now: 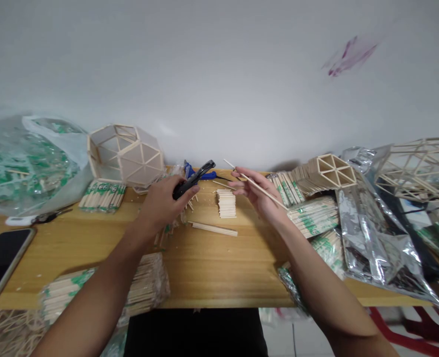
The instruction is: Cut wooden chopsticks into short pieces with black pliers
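My left hand (163,201) is closed around a black hand tool (195,179), which points up and to the right; its exact kind is hard to make out. A long thin wooden stick (260,188) lies slantwise across my right hand (258,196), held by the fingers. Between the hands, a neat stack of short cut sticks (226,204) rests on the wooden table (212,272). Nearer to me lie a few longer sticks (214,228) side by side. Just behind the black tool sits a blue tool (208,175), partly covered.
On the left are a stick-frame polyhedron (141,158), a plastic bag of wrappers (29,158) and a phone (6,263). Wrapped stick packs (314,216), a hexagonal stick frame (334,171) and silver packaging (379,243) crowd the right. A grey wall (219,89) rises behind.
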`<state>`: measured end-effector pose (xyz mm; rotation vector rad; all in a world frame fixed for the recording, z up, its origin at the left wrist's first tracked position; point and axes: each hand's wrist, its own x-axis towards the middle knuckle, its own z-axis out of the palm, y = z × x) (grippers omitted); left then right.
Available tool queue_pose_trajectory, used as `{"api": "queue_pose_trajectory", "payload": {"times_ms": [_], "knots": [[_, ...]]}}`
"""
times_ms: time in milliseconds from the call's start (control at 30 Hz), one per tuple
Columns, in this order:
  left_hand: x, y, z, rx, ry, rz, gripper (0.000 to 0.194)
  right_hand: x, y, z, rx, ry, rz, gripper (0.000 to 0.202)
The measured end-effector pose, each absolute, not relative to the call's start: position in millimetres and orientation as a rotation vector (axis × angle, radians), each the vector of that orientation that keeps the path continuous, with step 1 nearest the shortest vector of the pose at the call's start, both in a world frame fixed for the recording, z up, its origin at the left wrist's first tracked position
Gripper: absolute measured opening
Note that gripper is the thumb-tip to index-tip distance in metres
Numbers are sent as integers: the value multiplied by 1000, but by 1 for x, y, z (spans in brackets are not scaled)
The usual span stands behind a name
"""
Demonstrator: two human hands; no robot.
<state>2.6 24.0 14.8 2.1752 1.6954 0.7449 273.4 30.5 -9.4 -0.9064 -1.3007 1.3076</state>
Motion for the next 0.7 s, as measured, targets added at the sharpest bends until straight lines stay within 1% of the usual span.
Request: {"api": "queue_pose_trajectory", "payload": {"times_ms": [133,233,333,467,633,700], "knots": [[3,24,14,2165,1678,741,48,274,28,-3,-930,-1323,1408,42],[3,25,13,2175,1675,740,47,270,25,0,-940,-1352,1464,38],[3,25,11,2186,1672,736,48,266,23,0,-976,-1362,1422,35],[4,24,9,2184,1662,743,49,261,23,-1,-1000,-1351,1381,42],[5,23,6,2197,1635,716,53,257,19,0,-985,-1447,1342,35],[6,23,4,2203,1633,708,54,257,18,-1,-1004,-1507,1293,36]]}}
